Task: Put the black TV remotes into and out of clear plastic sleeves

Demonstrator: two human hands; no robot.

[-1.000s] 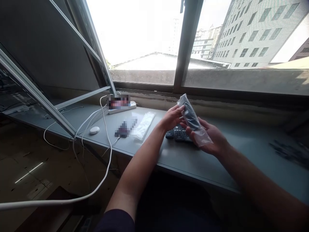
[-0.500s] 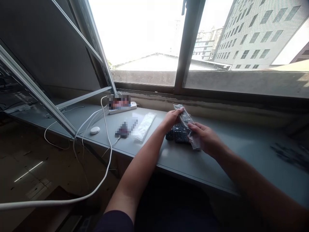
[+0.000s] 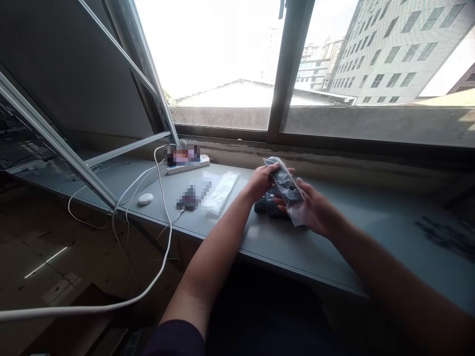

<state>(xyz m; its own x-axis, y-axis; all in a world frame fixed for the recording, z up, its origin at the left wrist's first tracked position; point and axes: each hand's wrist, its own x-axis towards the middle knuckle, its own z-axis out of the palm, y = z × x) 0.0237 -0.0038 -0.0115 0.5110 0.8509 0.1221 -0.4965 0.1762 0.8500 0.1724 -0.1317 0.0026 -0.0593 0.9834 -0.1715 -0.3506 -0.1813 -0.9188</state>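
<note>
Turned slightly since earlier, the bag (image 3: pixel 285 182) lies between both hands (image 3: pixel 261 181).

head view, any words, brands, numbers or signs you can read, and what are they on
No text can be read anywhere.
Black remotes: button marks too small to read.
Clear bag with a dark item, held in both hands: no legible lettering.
Power strip and dark object on the table: pixelated patches hide any text there.
</note>
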